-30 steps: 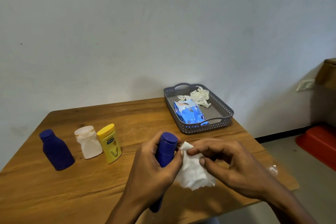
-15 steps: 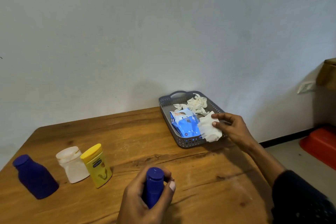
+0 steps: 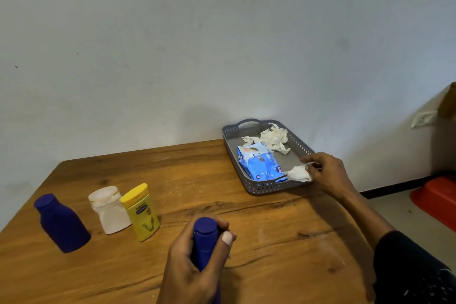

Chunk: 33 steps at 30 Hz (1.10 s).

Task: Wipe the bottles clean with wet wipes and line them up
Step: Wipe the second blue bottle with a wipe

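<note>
Moved: right hand (image 3: 325, 171) now sits at the near right corner of the grey basket (image 3: 256, 186), where half a second ago it was over the basket's right side; the used wipe (image 3: 298, 173) it carries looks more bunched and lower, at the basket rim
Left hand: the left hand (image 3: 195, 261) grips the held blue bottle (image 3: 205, 239), fingers and thumb curled round its body just below the cap
Held bottle axis: long axis close to upright, cap end up and leaning slightly away from the camera; its base is hidden behind the hand at the bottom edge of the view
Bottle versus hand: only the cap and upper body show above the curled fingers, the thumb lying across the right side
Right hand grip: fingertips pinch the crumpled wipe, which hangs over the basket's near right rim
Row on the desk: dark blue bottle (image 3: 61, 223), white bottle (image 3: 109, 210) and yellow bottle (image 3: 142, 212) stand upright on the left of the desk (image 3: 283, 242), caps up; the white and yellow ones touch or nearly so, the dark blue one stands a little apart to their left
Basket contents: a blue wipes pack (image 3: 260, 165) lies flat along the basket, with crumpled wipes (image 3: 274, 137) behind it towards the wall
Sleeve: a dark sleeve (image 3: 414, 271) covers the right forearm at the lower right
</note>
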{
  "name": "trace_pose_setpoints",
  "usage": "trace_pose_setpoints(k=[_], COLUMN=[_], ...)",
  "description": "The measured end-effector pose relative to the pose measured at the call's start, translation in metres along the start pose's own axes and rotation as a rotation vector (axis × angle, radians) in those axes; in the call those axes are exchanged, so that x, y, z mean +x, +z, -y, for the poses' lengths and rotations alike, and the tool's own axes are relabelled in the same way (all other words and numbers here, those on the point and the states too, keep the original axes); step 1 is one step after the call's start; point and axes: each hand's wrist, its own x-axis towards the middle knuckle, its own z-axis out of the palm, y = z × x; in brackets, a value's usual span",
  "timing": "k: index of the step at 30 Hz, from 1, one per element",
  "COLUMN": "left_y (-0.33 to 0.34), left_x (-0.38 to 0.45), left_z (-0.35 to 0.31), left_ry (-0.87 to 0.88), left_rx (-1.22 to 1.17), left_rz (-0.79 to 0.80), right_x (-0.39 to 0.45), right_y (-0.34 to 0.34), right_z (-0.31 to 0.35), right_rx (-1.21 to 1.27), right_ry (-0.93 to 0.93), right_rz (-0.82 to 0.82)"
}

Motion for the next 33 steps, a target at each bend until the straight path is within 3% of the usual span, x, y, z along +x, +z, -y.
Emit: trace_pose_setpoints(k=[9, 20, 24, 29, 31, 33], left_y=[-0.012, -0.018, -0.021, -0.025, -0.026, -0.027], left_x=[0.000, 0.000, -0.004, -0.008, -0.011, -0.013], left_z=[-0.004, -0.002, -0.007, -0.013, -0.016, -0.019], left_ry=[-0.009, -0.037, -0.032, -0.008, 0.005, 0.019], left_rx=[-0.100, -0.167, -0.169, -0.146, -0.120, -0.082], left_rz=[-0.004, 0.036, 0.088, 0.101, 0.106, 0.100], right_x=[-0.001, -0.003, -0.005, -0.019, -0.034, -0.055], right_y=[-0.007, -0.001, -0.006, -0.019, -0.028, -0.035], right_z=[-0.020, -0.013, -0.007, 0.039, 0.076, 0.117], right_rx=[0.025, -0.144, -0.254, -0.286, -0.165, -0.048], right_ry=[0.112, 0.023, -0.002, -0.168, -0.239, -0.303], right_rz=[0.170, 0.174, 0.266, 0.205, 0.308, 0.526])
